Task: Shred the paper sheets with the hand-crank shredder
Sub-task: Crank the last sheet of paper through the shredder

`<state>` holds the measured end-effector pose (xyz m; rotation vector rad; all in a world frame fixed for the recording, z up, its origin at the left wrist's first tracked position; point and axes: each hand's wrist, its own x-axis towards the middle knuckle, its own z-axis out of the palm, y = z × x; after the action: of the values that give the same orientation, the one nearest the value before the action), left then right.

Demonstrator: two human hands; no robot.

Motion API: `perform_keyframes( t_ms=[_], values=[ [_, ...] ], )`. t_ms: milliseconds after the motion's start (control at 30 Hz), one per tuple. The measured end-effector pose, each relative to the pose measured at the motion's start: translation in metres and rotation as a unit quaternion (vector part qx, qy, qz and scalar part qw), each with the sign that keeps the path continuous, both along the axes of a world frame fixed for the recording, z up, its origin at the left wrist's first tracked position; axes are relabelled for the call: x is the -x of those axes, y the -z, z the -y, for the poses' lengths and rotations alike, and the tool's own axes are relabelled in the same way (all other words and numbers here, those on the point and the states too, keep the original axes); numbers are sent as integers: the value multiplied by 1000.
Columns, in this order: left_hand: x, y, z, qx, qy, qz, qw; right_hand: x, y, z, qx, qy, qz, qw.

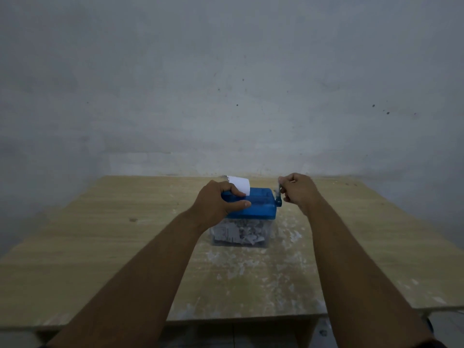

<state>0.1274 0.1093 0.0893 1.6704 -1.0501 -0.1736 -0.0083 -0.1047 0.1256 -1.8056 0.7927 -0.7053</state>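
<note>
Grips the shredder lid, mid-frame on the surface, with left hand; curls right hand round the crank at its right end. White paper sheet upright in slot, shreds below.

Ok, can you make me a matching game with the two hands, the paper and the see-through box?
Things:
1 left hand
2 right hand
3 paper sheet
4 clear bin

States:
a full of shreds
b white, sticking up
c pinches the crank
d grips the blue lid

Pairs: 1-d, 2-c, 3-b, 4-a
</note>
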Motion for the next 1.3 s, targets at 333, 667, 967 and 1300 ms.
perform_keyframes(
  t_ms=[333, 667, 967, 1300],
  values=[
    [1, 1, 3, 5, 11, -7, 1000, 29, 68, -23, -17, 19, -105, 994],
    [2, 2, 4, 13, -2, -3, 1000, 82, 13, -60, -11, -15, -13, 1000],
    [0, 1, 2, 9, -3, -2, 1000, 18, -21, -6, -4, -26, 27, 999],
    [-1, 11, 5, 42, -5, -4, 999, 15, 72, -9, -63, -11, -78, 995]
  ],
)
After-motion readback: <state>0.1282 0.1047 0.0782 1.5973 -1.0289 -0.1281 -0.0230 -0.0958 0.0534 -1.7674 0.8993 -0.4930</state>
